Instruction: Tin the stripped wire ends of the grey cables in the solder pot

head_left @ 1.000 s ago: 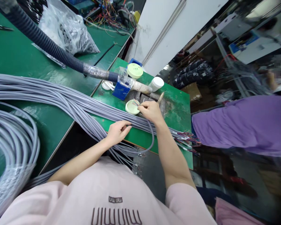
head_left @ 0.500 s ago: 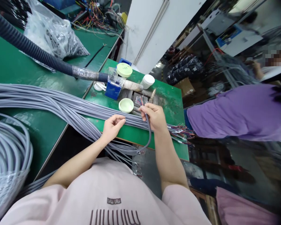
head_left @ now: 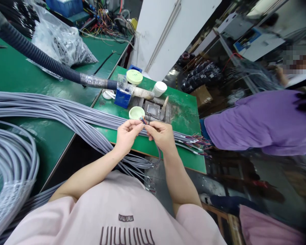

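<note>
Pale pink shirt (head_left: 114, 204) (dark print (head_left: 125, 218))

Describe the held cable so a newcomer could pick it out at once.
Find the green bench crossed by a long bundle of grey cables. Over that bundle, near the open pale green dish, the left hand and right hand meet. The held cable is the only one with its multicoloured wires at their fingertips; the bundle's fan out at its right end.

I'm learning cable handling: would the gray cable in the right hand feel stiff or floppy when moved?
The gray cable is probably springy rather than limp, since it arcs smoothly below the right hand. Its colored wires look thin, so they likely bend easily.
</note>
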A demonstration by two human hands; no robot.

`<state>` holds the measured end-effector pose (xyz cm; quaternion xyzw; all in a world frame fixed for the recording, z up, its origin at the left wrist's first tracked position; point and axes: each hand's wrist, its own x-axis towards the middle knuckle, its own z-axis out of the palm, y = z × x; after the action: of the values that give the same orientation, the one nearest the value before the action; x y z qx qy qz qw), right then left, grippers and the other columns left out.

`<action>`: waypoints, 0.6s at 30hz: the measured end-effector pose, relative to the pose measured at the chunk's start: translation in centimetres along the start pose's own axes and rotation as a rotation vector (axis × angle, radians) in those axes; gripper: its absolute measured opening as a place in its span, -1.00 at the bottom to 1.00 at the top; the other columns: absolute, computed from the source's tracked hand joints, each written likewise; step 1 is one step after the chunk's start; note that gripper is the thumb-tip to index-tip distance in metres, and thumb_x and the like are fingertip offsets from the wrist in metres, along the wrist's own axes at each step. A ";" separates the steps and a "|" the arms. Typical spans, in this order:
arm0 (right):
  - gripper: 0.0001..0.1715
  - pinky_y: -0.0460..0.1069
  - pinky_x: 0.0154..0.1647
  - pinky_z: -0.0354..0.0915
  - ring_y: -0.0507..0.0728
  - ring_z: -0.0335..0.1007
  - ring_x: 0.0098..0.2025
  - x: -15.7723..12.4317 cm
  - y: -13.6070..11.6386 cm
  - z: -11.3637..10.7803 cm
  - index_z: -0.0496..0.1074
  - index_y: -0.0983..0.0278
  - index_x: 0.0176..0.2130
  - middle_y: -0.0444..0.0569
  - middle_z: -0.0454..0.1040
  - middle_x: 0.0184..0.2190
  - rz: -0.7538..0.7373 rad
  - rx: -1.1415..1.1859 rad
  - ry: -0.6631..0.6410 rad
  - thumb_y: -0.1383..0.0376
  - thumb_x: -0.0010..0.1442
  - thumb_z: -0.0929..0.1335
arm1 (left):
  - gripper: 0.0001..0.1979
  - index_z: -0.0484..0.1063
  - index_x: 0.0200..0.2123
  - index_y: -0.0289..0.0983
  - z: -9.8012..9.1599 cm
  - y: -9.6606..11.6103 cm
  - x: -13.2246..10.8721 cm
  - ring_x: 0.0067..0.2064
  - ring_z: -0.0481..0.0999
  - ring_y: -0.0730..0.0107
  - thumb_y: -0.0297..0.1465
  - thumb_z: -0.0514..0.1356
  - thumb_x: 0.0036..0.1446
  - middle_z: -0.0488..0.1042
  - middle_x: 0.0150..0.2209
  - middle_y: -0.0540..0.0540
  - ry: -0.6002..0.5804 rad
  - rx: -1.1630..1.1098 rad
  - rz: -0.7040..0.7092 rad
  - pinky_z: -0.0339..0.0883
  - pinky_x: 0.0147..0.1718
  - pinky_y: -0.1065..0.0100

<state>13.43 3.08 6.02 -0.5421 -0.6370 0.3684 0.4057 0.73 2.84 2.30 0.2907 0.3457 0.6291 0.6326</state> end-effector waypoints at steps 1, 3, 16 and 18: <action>-0.64 -0.11 -0.68 0.10 -0.03 0.20 -0.70 -0.1 0.0 0.1 0.34 0.26 -0.63 -0.20 0.31 -0.70 -0.004 -0.008 0.001 0.16 0.09 0.39 | -0.67 0.48 -0.45 -0.31 0.1 0.1 0.0 -0.64 0.14 0.68 -0.22 0.43 -0.23 0.28 -0.68 0.14 0.004 -0.004 -0.004 0.03 -0.64 0.52; -0.64 -0.11 -0.68 0.11 -0.03 0.20 -0.70 -0.2 0.1 0.2 0.35 0.26 -0.62 -0.20 0.32 -0.70 -0.013 -0.019 0.003 0.15 0.09 0.38 | -0.67 0.47 -0.46 -0.31 0.1 0.2 0.0 -0.64 0.15 0.68 -0.22 0.44 -0.24 0.28 -0.67 0.14 0.012 -0.010 -0.008 0.05 -0.63 0.52; -0.66 -0.12 -0.67 0.10 -0.03 0.21 -0.70 -0.5 0.0 0.4 0.36 0.27 -0.61 -0.20 0.30 -0.70 -0.024 -0.016 -0.020 0.17 0.10 0.38 | -0.64 0.43 -0.50 -0.31 0.4 0.3 0.2 -0.63 0.23 0.67 -0.25 0.46 -0.31 0.25 -0.69 0.17 0.057 -0.022 -0.031 0.12 -0.59 0.53; -0.66 -0.12 -0.67 0.10 -0.04 0.21 -0.70 -0.4 0.1 0.4 0.36 0.27 -0.61 -0.20 0.30 -0.70 -0.015 -0.003 -0.023 0.18 0.10 0.38 | -0.63 0.41 -0.51 -0.31 0.4 0.3 0.2 -0.64 0.21 0.67 -0.24 0.46 -0.31 0.25 -0.69 0.17 0.045 -0.038 -0.040 0.09 -0.61 0.52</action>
<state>13.17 2.65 5.76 -0.5335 -0.6462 0.3707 0.4004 0.86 3.11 2.76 0.2574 0.3535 0.6293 0.6425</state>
